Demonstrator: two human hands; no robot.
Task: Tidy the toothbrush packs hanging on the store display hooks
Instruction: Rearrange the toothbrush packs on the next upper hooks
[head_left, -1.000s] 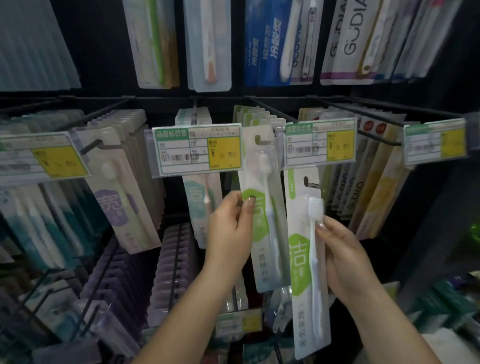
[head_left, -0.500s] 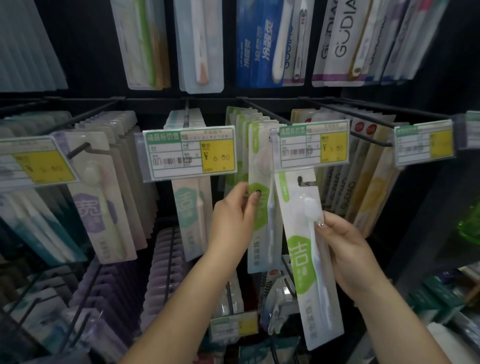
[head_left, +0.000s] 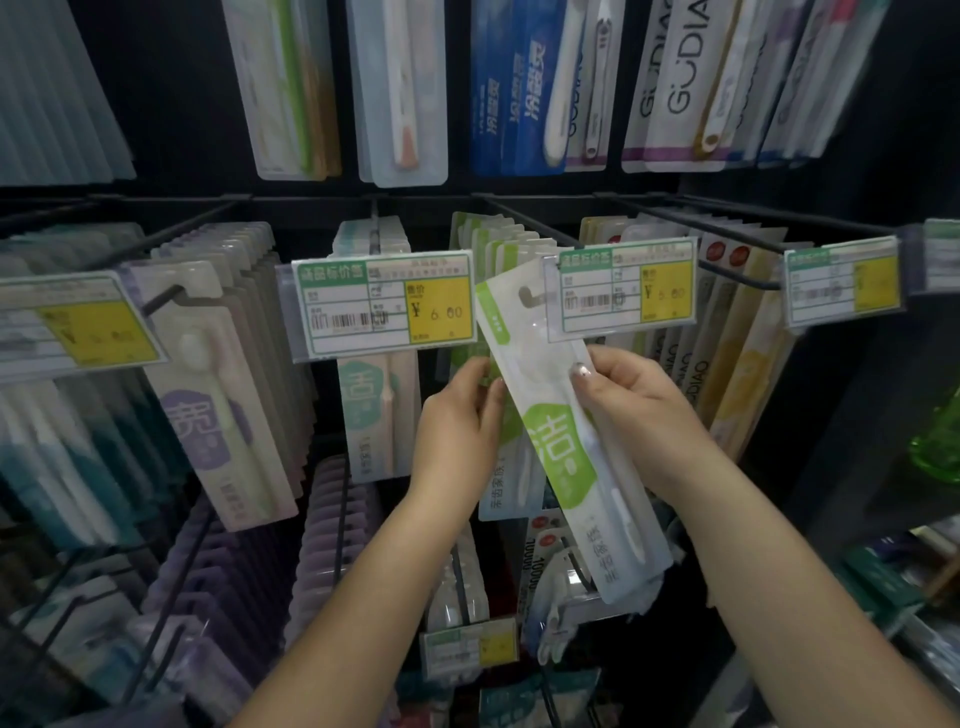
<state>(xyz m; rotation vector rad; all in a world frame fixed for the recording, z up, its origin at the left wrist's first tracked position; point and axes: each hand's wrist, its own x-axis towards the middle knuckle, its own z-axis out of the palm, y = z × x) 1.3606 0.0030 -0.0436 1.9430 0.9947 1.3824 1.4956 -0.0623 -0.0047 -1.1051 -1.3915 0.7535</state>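
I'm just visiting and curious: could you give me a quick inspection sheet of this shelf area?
Surface: black display wall with wire hooks.
Job's things: green-and-white toothbrush pack, tilted, off the hook; more packs behind.
Clutter: price tag reading 6.00; purple packs at left.
Grips: right hand pinches the tilted pack; left hand touches the hanging packs, fingers nearly straight.
Cables: nothing seen.
Surroundings: green bottle at right.

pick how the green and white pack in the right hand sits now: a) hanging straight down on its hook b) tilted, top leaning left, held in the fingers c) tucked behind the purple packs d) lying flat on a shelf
b: the pack slants with its top to the upper left beside the price tag, and the right hand pinches it at its right edge, while the left hand touches the hanging packs behind.
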